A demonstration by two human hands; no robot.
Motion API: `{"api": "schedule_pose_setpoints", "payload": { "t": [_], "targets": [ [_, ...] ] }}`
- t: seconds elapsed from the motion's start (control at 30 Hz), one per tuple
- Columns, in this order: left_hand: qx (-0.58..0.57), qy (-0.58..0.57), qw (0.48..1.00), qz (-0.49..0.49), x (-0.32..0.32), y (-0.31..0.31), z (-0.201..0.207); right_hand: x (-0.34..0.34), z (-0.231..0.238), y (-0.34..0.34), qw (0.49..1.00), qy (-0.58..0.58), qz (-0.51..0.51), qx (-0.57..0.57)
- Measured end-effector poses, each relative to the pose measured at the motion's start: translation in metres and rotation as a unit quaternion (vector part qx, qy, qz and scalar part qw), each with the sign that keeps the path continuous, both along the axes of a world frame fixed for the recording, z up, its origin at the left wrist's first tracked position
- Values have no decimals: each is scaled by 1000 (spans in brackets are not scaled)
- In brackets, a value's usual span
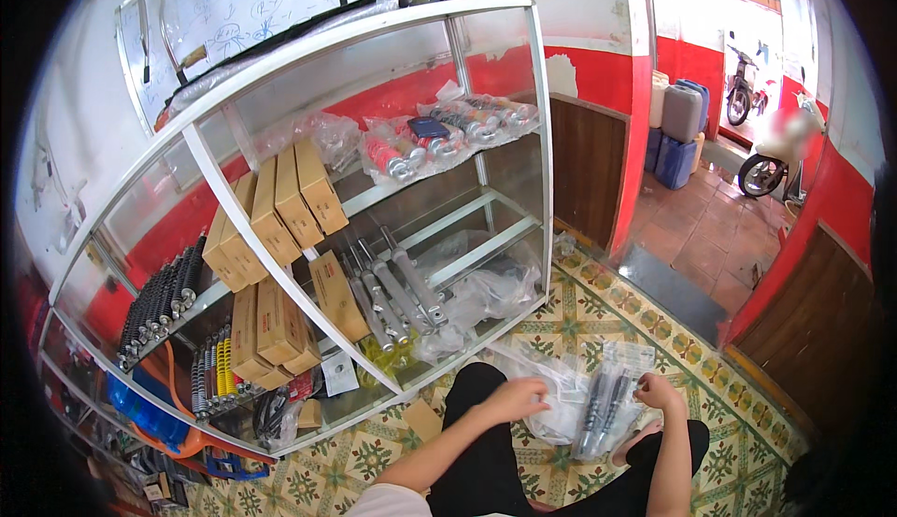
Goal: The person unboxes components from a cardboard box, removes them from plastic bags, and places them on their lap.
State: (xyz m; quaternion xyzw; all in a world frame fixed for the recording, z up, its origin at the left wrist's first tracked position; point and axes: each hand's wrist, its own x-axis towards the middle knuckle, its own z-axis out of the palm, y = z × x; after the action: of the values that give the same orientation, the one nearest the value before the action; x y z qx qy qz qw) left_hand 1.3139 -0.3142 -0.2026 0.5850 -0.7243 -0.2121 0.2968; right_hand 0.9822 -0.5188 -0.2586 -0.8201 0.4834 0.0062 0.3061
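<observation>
Two dark-and-silver shock absorbers lie side by side in a clear plastic bag on the floor between my bent legs. Just left of them is a loose heap of clear plastic wrap. Over the left edge of that wrap is my left hand, its fingers curled together; whatever they may hold is hidden. My right hand pinches at the right edge of the bag, near the upper part of the shock absorbers.
A glass-and-metal shelf rack stands ahead and left, holding cardboard boxes, bagged shock absorbers and silver fork legs. Plastic jugs and a parked motorbike are beyond the doorway at right.
</observation>
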Motion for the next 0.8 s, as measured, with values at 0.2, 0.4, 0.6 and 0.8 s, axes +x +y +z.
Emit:
{"api": "schedule_pose_setpoints", "payload": {
  "t": [0.2, 0.4, 0.6, 0.8],
  "targets": [
    [-123, -45, 975, 180, 119, 78, 91, -4, -2, 1, 999, -35, 19, 11],
    [-204, -82, 894, 390, 192, 165, 189, -7, -6, 0, 999, -31, 16, 2],
    [-292, -300, 738, 530, 238, 228, 251, 3, -15, 6, 999, -3, 29, -16],
    [-254, -484, 608, 577, 282, 242, 282, -1, -18, 4, 999, 42, 26, -21]
  ]
}}
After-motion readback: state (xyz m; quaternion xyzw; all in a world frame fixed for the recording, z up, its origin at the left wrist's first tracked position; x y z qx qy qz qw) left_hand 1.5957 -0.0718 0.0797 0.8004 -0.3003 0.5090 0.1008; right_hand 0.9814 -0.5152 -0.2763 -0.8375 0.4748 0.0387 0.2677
